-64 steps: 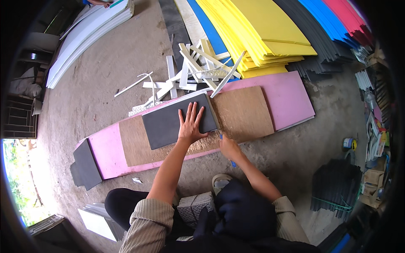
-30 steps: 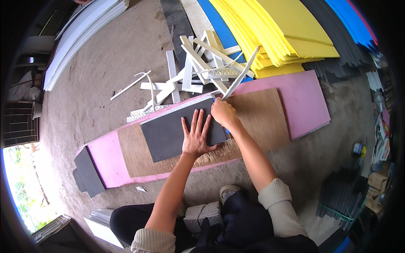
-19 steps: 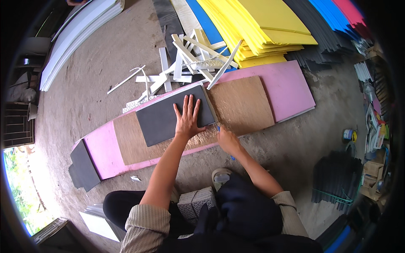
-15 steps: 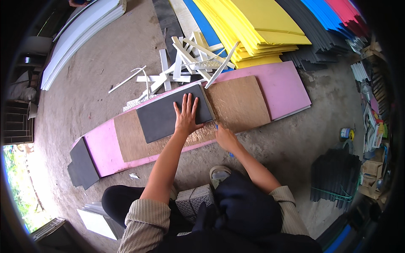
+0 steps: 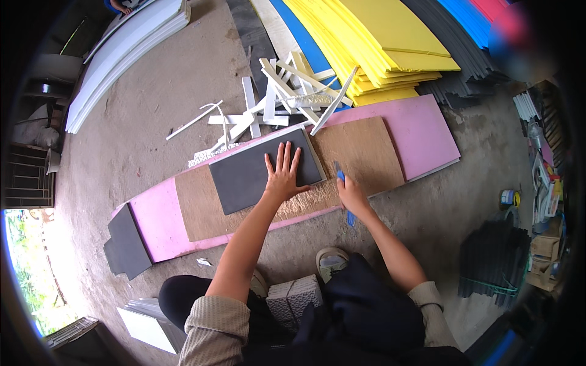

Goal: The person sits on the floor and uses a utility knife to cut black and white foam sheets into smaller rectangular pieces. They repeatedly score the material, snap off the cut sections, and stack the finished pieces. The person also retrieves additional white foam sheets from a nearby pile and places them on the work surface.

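My left hand [image 5: 282, 180] lies flat with fingers spread on a dark grey rectangular panel [image 5: 239, 177]. A thin white sheet edge shows along the panel's far side. Beneath it is a scratched brown wooden board [image 5: 364, 143], which rests on a long pink foam sheet [image 5: 425, 131]. Just right of the panel, over the board's near part, my right hand [image 5: 353, 196] grips a blue utility knife [image 5: 340, 175]. Its blade points away from me, and the handle's end shows below the fist. A notched dark grey piece [image 5: 127, 244] sits at the pink sheet's left end.
White offcut strips [image 5: 268, 107] lie heaped beyond the board. Farther back are stacks of yellow sheets [image 5: 390, 43] and white sheets [image 5: 128, 58]. Another person's hand [image 5: 125, 9] shows at the top left. Tied dark strips [image 5: 493, 259] stand at the right; a textured block [image 5: 293, 299] sits between my legs.
My right hand has shifted right, away from the panel's edge, and more of the knife now shows. My left hand stays flat on the panel. The whole view has shifted slightly.
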`<state>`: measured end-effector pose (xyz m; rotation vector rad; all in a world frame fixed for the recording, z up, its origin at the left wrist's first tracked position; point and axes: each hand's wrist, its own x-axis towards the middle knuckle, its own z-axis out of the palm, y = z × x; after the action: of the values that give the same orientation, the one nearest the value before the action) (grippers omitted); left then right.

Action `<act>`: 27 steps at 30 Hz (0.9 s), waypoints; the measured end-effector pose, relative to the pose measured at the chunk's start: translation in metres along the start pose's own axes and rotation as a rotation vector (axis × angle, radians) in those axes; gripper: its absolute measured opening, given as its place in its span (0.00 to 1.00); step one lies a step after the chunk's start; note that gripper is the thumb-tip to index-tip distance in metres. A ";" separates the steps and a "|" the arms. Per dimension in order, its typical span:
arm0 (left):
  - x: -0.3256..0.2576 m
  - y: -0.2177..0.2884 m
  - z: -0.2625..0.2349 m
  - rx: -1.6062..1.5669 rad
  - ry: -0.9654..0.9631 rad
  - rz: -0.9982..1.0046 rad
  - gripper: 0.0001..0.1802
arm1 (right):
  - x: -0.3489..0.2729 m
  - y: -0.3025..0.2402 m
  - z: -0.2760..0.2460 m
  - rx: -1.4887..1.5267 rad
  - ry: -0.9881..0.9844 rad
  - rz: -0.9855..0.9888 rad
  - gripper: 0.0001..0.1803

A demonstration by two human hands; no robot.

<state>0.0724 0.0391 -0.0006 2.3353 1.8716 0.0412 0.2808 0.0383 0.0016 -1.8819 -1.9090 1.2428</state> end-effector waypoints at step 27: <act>-0.103 -0.110 -0.037 0.158 0.096 -0.255 0.19 | -0.007 -0.121 -0.044 0.699 0.163 -0.072 0.19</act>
<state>-0.0610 -0.0344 0.0290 2.2044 2.2823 -0.0244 0.2215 0.0690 0.1116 -1.4678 -1.2152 1.4316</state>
